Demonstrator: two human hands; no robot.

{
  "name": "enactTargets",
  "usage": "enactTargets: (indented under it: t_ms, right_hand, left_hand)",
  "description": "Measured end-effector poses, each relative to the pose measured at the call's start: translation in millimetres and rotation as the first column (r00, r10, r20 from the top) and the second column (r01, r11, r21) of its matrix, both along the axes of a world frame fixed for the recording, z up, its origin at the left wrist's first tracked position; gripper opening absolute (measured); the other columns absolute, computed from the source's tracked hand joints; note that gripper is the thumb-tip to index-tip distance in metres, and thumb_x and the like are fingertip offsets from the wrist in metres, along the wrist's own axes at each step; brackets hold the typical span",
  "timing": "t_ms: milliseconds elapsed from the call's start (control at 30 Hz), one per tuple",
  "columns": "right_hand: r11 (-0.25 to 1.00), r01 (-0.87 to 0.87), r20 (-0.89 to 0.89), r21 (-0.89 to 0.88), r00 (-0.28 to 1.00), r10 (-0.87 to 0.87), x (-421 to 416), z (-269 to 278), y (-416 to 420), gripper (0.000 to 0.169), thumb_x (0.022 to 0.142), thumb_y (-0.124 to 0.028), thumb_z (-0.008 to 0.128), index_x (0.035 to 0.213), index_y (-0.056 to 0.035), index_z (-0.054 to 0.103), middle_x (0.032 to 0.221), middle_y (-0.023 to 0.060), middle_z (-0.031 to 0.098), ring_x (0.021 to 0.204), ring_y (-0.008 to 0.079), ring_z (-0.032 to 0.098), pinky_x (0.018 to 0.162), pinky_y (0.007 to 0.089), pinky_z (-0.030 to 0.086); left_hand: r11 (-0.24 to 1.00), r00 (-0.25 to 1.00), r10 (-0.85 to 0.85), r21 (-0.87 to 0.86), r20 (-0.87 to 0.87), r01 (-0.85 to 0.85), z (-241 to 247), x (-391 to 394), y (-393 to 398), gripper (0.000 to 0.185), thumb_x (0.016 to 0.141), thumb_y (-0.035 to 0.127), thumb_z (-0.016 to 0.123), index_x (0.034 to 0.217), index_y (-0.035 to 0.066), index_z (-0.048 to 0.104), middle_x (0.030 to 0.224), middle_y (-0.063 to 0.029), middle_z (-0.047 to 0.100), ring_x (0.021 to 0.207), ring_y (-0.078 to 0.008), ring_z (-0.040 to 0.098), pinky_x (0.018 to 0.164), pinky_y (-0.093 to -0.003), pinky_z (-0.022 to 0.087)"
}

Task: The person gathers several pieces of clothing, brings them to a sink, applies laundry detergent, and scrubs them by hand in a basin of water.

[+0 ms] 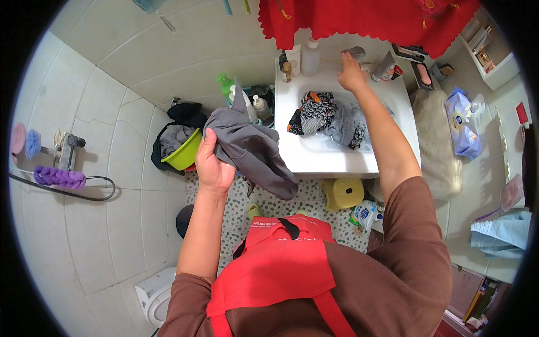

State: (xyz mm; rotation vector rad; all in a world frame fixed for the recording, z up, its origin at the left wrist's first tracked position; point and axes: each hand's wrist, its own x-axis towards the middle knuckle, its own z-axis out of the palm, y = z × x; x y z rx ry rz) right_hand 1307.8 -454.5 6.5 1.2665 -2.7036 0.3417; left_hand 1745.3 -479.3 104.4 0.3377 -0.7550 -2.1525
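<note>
A grey cloth garment (248, 139) hangs from my left hand (212, 166), in front of the white washbasin (290, 158). Reaching over the basin, my right hand (351, 76) is at the faucet (356, 52) on the back ledge; its fingertips touch or nearly touch it, and their exact grip is unclear. A black-and-white patterned cloth with orange parts (316, 111) and a wet grey cloth (342, 124) lie in the basin, where water shows at the right side.
Left of the basin, a lime-green tub (183, 151) holds grey cloth, near several pump bottles (262, 107). Bottles and tubes line the basin's back ledge, below a red curtain (366, 19). A yellow stool (343, 193) stands on the floor under the basin's front edge.
</note>
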Motion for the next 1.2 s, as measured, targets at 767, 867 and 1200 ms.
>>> enactTargets:
  t_ms: [767, 867, 1200]
  right_hand:
    - [0.625, -0.174, 0.633, -0.761, 0.012, 0.774, 280.9, 19.3, 39.5, 0.023, 0.091, -0.025, 0.055, 0.095, -0.0029, 0.059, 0.083, -0.0019, 0.058, 0.08, 0.008, 0.051, 0.074, 0.0242, 0.042]
    - [0.589, -0.009, 0.589, -0.808, 0.028, 0.808, 260.9, 55.2, 48.9, 0.02, 0.094, -0.027, 0.052, 0.093, -0.0066, 0.053, 0.082, -0.006, 0.047, 0.075, 0.0044, 0.042, 0.068, 0.0206, 0.038]
    - [0.592, -0.806, 0.477, -0.003, 0.52, 0.709, 270.7, 126.8, 77.5, 0.031, 0.074, -0.023, 0.068, 0.1, -0.0055, 0.063, 0.082, 0.022, 0.064, 0.086, 0.0393, 0.061, 0.077, 0.0445, 0.049]
  left_hand:
    - [0.928, 0.975, -0.217, -0.321, -0.056, 0.188, 123.5, 97.6, -44.0, 0.059, 0.096, 0.039, 0.04, 0.134, -0.006, 0.034, 0.141, -0.0191, 0.035, 0.127, -0.0325, 0.038, 0.104, -0.0469, 0.032]
    - [0.872, 0.967, 0.118, -0.489, 0.225, 0.007, 123.9, 120.8, -49.7, 0.056, 0.097, 0.036, 0.039, 0.132, -0.008, 0.036, 0.137, -0.0175, 0.041, 0.124, -0.0261, 0.042, 0.103, -0.0391, 0.034]
    - [0.857, 0.771, 0.02, -0.409, 0.636, 0.315, 65.7, 169.3, -52.6, 0.054, 0.092, 0.038, 0.052, 0.122, -0.006, 0.048, 0.12, -0.0124, 0.055, 0.111, -0.0201, 0.051, 0.095, -0.0327, 0.039]
